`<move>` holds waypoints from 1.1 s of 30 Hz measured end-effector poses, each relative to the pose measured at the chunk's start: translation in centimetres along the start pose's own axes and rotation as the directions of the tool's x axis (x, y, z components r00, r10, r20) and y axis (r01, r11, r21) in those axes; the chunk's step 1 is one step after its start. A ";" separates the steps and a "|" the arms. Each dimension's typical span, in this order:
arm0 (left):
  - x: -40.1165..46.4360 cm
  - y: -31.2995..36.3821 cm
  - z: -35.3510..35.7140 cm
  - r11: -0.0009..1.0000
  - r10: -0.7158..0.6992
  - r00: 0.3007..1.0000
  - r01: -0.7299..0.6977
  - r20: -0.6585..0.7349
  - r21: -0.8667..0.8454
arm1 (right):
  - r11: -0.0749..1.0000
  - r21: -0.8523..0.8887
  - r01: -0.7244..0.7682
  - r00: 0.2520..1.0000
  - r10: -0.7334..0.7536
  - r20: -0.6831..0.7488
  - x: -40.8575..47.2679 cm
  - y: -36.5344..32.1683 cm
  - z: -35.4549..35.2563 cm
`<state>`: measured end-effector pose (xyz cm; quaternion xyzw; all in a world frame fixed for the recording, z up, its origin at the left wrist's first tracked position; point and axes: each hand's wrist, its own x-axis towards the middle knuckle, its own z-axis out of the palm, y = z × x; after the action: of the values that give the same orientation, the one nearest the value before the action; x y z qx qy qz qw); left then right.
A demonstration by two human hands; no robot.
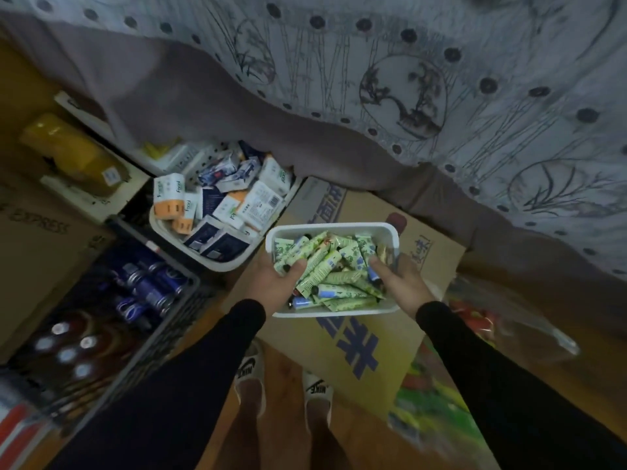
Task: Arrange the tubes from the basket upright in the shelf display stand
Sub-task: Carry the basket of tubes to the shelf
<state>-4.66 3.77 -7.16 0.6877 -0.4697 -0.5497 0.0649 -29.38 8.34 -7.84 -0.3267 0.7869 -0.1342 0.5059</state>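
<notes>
Both hands clamp the white basket [330, 228] of green tubes [334, 271]: left hand [276, 283] at nine o'clock, right hand [402, 283] at three, thumbs hooked over the rim. NIKE slippers [251, 374] show at six o'clock.

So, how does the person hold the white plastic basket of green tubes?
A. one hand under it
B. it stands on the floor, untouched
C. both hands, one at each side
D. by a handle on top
C: the left hand and the right hand each grip one side rim of the white plastic basket, thumbs over the green tubes.
</notes>
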 end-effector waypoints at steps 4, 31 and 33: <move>-4.6 1.1 -4.3 0.999 0.032 0.997 -0.032 -0.069 -0.004 | 0.992 -0.057 0.109 0.992 -0.105 0.076 -4.7 -4.9 -0.5; -53.4 -21.3 -22.4 0.871 -0.344 0.573 -0.101 -0.744 -0.480 | 0.534 -0.320 0.782 0.552 -0.356 0.754 -46.7 -25.1 23.9; -58.0 -25.6 -22.2 0.847 -0.358 0.554 -0.147 -0.752 -0.511 | 0.506 -0.307 0.806 0.514 -0.340 0.788 -50.6 -23.4 28.1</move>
<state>30.79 50.02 26.28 0.8465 -0.1723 -0.2702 0.4251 18.18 27.04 27.98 -0.7627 0.3865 0.0927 0.5102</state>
